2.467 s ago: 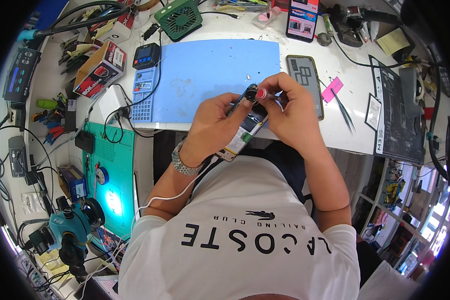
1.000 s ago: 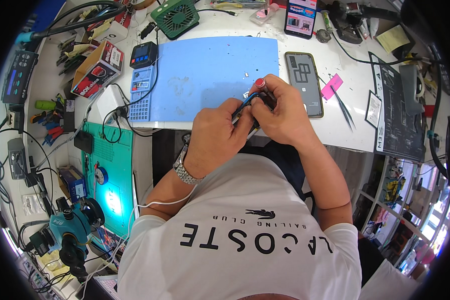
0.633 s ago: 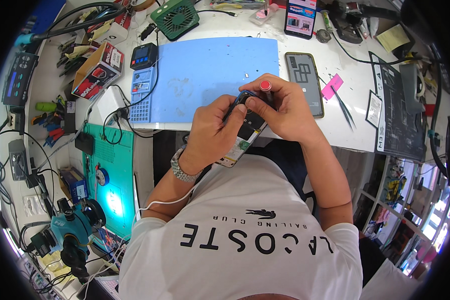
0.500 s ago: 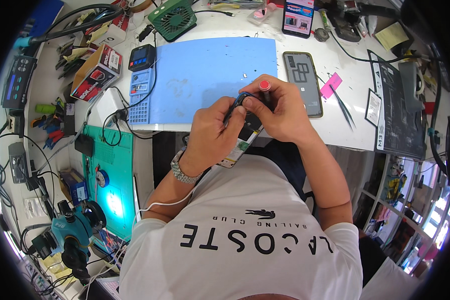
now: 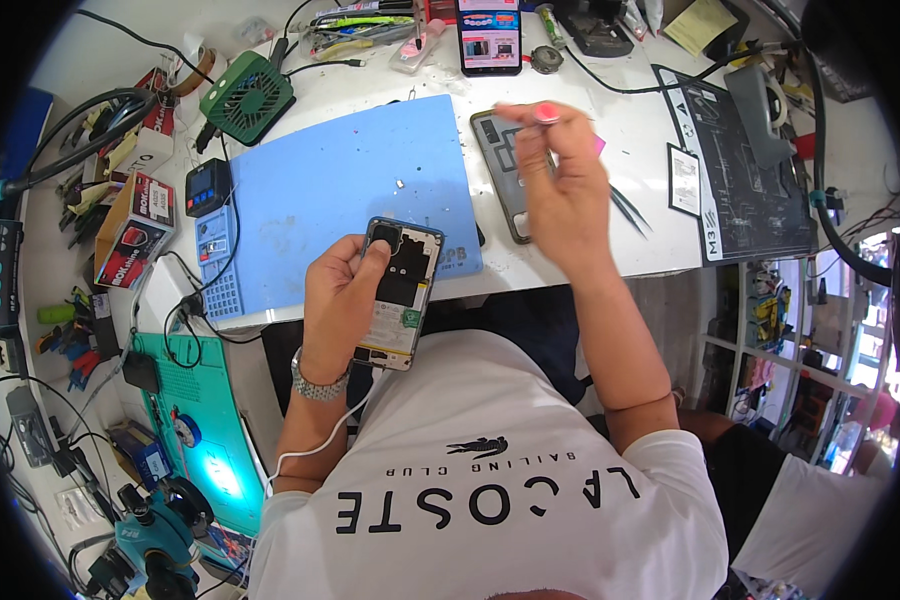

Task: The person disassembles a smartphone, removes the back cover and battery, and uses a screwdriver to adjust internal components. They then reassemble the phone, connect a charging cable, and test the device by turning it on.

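Now that your right hand (image 5: 565, 195) has lifted off toward upper centre, fingers loosely pinched on something unclear, your left hand (image 5: 338, 300) alone grips the opened phone (image 5: 398, 292).

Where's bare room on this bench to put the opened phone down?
Best patch: the middle of the blue mat, between the small black meter and the dark back cover. The white top right of the tweezers is thin. The far edge by the green fan and the left side are crowded with tools and cables.
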Demonstrator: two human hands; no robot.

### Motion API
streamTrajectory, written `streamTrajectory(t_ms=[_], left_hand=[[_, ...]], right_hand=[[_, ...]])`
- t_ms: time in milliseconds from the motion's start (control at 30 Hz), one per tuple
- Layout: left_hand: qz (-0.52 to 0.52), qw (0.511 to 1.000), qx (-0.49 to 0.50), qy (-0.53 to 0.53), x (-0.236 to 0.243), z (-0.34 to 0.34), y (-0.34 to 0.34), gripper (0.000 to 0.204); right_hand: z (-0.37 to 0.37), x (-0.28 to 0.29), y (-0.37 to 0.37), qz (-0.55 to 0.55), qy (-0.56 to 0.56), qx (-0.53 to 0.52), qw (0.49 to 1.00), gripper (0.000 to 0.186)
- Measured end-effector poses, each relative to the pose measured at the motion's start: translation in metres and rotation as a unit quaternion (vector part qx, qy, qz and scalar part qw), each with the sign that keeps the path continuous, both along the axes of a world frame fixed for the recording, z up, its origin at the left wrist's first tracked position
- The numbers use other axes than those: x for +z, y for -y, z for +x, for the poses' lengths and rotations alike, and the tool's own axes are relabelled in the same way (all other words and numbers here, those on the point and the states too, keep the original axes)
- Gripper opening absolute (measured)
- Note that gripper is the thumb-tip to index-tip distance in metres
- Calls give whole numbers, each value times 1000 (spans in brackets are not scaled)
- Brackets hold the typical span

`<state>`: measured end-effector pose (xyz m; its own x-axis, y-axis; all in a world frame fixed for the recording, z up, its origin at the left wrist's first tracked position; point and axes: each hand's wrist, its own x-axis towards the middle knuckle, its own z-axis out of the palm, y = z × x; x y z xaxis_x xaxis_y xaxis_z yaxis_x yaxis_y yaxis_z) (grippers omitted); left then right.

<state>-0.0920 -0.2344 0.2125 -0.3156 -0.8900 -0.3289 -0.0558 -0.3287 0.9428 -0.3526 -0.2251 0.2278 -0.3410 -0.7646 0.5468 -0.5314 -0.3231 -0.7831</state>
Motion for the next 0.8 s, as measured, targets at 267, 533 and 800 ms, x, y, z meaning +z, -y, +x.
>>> streamTrajectory(t_ms=[267, 533, 800], left_hand=[[41, 999, -26, -7, -6, -9, 12, 32], [45, 998, -37, -16, 0, -10, 13, 32], [51, 998, -26, 3, 1, -10, 12, 32]], right_hand=[[-40, -11, 14, 112, 84, -8, 990, 19], [-41, -4, 39, 183, -138, 92, 969, 44], [-27, -5, 50, 233, -284, 99, 925, 51]])
